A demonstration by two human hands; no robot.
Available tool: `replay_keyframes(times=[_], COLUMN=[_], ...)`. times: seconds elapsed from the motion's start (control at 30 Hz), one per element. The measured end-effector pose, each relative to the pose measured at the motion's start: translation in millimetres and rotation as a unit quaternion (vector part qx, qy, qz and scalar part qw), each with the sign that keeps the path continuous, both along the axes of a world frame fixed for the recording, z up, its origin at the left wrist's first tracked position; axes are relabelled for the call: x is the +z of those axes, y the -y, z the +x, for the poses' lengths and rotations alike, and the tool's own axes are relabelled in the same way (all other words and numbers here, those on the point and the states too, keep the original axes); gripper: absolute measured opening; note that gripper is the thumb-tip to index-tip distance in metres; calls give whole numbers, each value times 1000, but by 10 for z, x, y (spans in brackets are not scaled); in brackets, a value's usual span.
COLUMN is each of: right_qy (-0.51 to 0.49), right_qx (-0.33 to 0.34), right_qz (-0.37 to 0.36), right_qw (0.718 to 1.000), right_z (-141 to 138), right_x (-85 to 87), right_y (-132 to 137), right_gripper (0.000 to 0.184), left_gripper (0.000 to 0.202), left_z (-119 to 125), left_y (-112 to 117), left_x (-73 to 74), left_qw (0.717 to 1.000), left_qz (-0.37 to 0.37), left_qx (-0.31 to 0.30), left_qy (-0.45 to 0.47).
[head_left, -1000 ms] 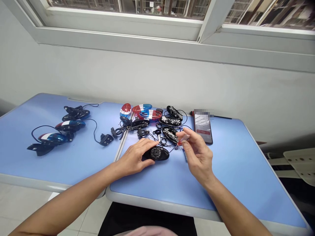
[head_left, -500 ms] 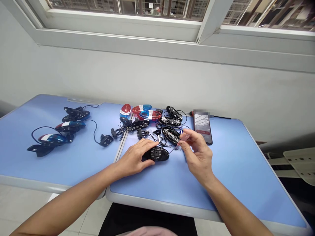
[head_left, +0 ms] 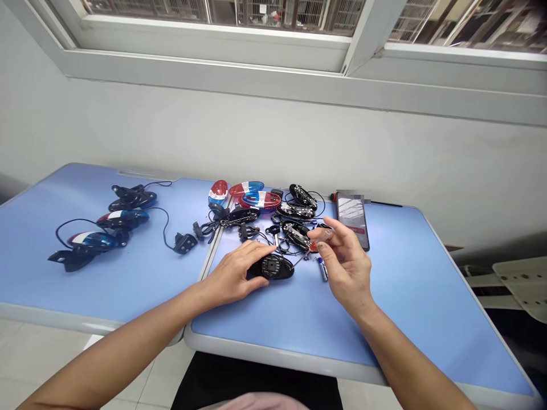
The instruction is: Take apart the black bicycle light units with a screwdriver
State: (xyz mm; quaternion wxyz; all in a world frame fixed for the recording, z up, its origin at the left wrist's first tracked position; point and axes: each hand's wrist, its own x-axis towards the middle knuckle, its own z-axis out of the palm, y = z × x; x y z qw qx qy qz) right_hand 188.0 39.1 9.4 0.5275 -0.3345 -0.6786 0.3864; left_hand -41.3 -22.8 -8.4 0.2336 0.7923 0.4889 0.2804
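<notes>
My left hand (head_left: 237, 270) is wrapped round the left end of a black oval light housing (head_left: 280, 267), pressing it to the blue table with its round mount facing up. In my right hand (head_left: 348, 267) is a small screwdriver (head_left: 314, 246) with a red and clear handle, pinched between thumb and fingers. Its thin shaft slants down left to the right end of the housing. Just beyond lie open black housings (head_left: 297, 234) with bare insides and thin cables. A blue and silver battery (head_left: 322, 270) lies beside my right hand.
Red, white and blue lens covers (head_left: 260, 200) lie at the back by the wall. A phone (head_left: 352, 219) is at the back right, near a long dark rod (head_left: 387, 203). On the left table are assembled lights (head_left: 92, 240) and a button switch (head_left: 185, 244) with cables.
My right fingers have shifted round the screwdriver handle, the index finger now more raised. The battery beside the hand shows more plainly. My left hand and the housing stay put.
</notes>
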Motion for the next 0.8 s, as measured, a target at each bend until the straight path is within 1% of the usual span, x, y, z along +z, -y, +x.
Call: replay_keyframes(times=[0.07, 0.23, 0.4, 0.57, 0.8], right_qy=[-4, 11, 9, 10, 1], right_qx=[6, -3, 30, 23, 35], right_qz=[-2, 30, 10, 22, -23], right_qw=[1000, 999, 999, 999, 999], right_z=[-1, 4, 18, 4, 21], right_x=[1, -9, 2, -10, -25], right_y=[4, -14, -21, -21, 14], right_gripper=[37, 31, 37, 34, 40], left_gripper=[62, 62, 61, 60, 61], left_z=[0, 5, 6, 5, 9], left_y=[0, -5, -1, 3, 6], left_x=[1, 9, 8, 0, 10], left_qw=[1000, 1000, 1000, 1000, 1000], left_qz=[1, 3, -3, 1, 0], left_qx=[0, -1, 0, 1, 3], left_qy=[0, 2, -2, -4, -3])
